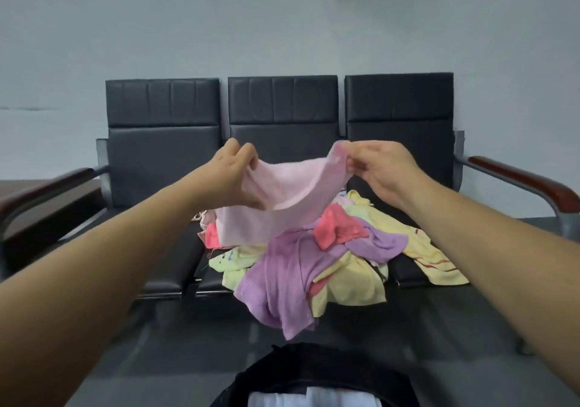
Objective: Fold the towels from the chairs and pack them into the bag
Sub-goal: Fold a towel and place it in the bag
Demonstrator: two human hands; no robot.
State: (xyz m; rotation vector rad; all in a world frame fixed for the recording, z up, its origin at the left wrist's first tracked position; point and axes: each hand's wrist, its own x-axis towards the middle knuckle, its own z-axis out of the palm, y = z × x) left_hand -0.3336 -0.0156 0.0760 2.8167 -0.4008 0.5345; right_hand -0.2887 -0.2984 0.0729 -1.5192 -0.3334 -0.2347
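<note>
Towel (282, 193), pinched by left grip (233, 176), right grip (383, 169)

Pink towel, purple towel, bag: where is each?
Pink towel (282, 193), head view, middle of the held cloth.
Purple towel (282, 281), head view, its broad front flap.
Bag (314, 366), head view, black top edge.

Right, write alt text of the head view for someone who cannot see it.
A person's left hand and right hand grip a pale pink towel by its top edge, holding it above a pile of purple, yellow and coral towels on black chairs. A black bag sits at the bottom edge.
</note>
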